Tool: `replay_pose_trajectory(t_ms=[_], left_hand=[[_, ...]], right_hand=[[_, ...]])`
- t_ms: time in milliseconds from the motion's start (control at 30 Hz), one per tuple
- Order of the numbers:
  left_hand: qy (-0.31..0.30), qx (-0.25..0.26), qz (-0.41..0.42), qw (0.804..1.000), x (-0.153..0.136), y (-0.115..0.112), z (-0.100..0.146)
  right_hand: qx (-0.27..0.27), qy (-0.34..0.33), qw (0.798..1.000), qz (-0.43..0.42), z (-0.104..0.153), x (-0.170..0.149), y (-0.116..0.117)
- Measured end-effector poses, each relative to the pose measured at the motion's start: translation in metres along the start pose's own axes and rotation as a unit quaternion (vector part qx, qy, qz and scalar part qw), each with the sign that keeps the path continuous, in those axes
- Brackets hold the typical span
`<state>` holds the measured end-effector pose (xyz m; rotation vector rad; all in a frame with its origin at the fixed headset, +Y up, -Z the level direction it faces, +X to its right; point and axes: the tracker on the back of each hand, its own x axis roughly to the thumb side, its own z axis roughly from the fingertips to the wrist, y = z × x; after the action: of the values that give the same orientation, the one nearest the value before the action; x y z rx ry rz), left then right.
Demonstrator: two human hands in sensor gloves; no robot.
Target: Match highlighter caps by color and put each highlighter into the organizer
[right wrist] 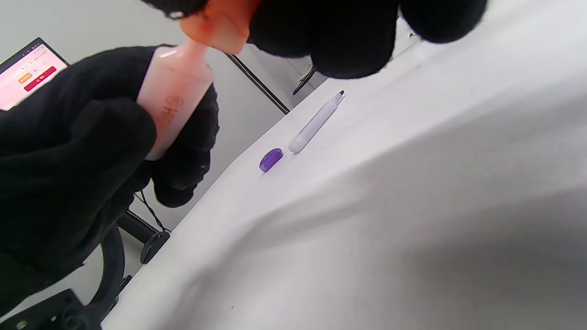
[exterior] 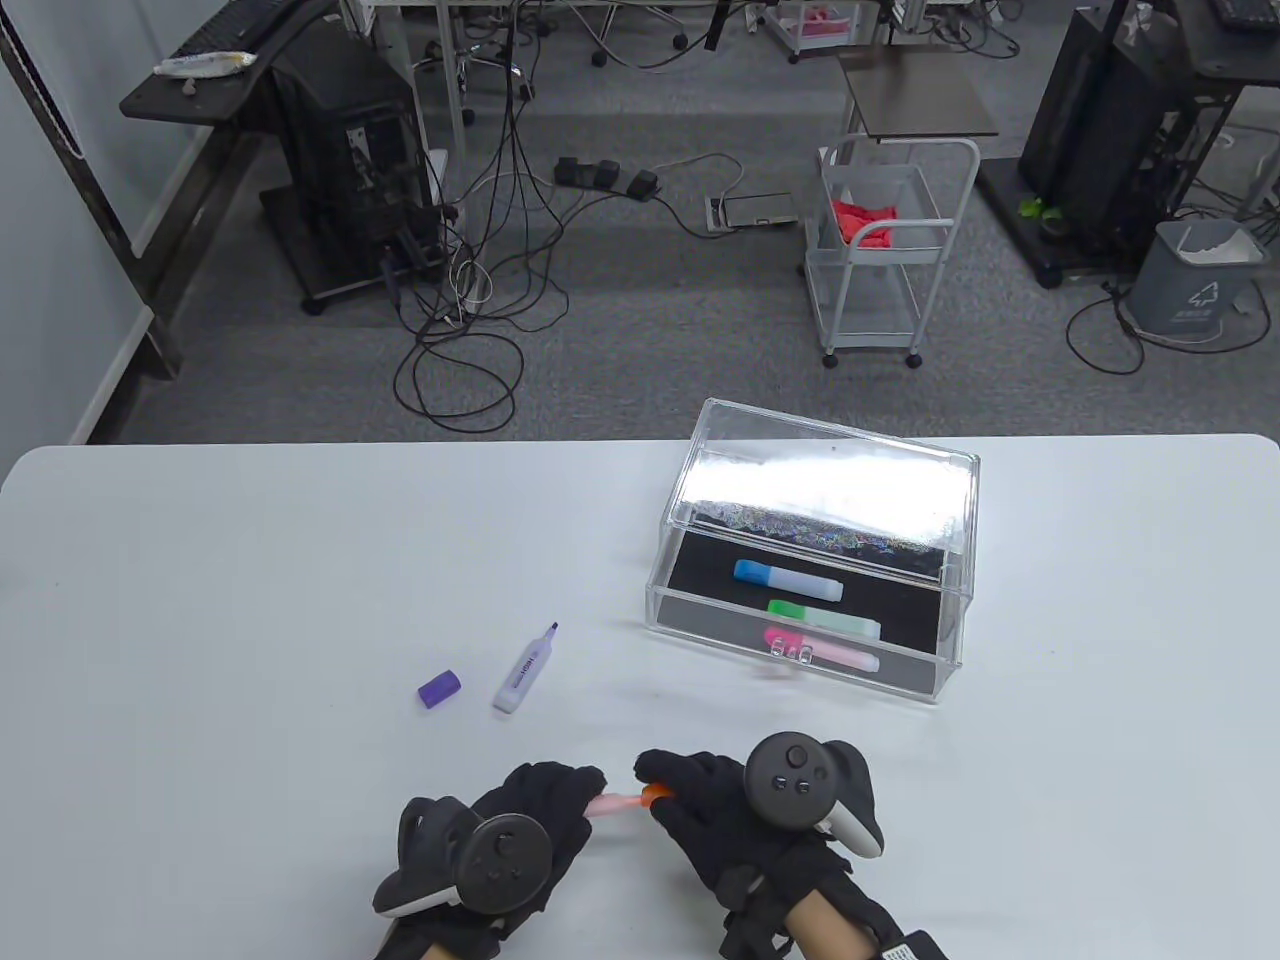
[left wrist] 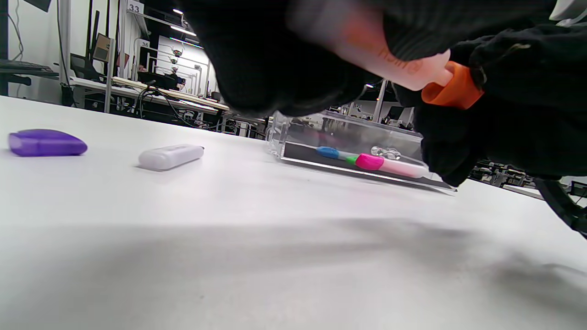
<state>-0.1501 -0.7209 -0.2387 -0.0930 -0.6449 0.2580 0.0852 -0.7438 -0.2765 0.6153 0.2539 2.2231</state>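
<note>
At the far left of the white table [exterior: 250, 560] lay a loose purple cap [exterior: 439, 689]; just to its right, apart from it, lay the uncapped purple highlighter [exterior: 526, 670], tip pointing away from the person; both could be knocked off their spot if a hand swept out carelessly, and the bare tip could mark the table. Near the bottom edge, the left hand [exterior: 520, 815] had its fingers curled round the pale barrel of the orange highlighter [exterior: 612, 803]; the right hand [exterior: 720, 800] pinched the orange cap [exterior: 655, 794] at the barrel's end; the wrist views showed cap and barrel meeting, though I could not tell whether the cap was fully seated. If it were only half pressed on, it could probably pop off on the way to the box; a skewed push could crush the tip. Further right stood the clear organizer [exterior: 810, 550], its lid tilted up at the back; inside lay a blue highlighter [exterior: 788, 580], a green highlighter [exterior: 824, 618] and a pink highlighter [exterior: 820, 648], side by side; a hasty reach could catch the front wall or jostle those three.
</note>
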Motion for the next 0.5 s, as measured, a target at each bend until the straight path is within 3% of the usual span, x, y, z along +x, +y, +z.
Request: replay_pose_trajectory(t_ms=[333,500], left_hand=[[-0.017,0.005,0.039,0.999,0.003,0.001,0.001],[-0.019,0.010,0.044,0.999,0.012,0.003,0.001]], right_hand=[[0.002,-0.039,0.999,0.005,0.000,0.015,0.011],[-0.030,-0.048,0.998,0.015,0.002,0.023,0.014]])
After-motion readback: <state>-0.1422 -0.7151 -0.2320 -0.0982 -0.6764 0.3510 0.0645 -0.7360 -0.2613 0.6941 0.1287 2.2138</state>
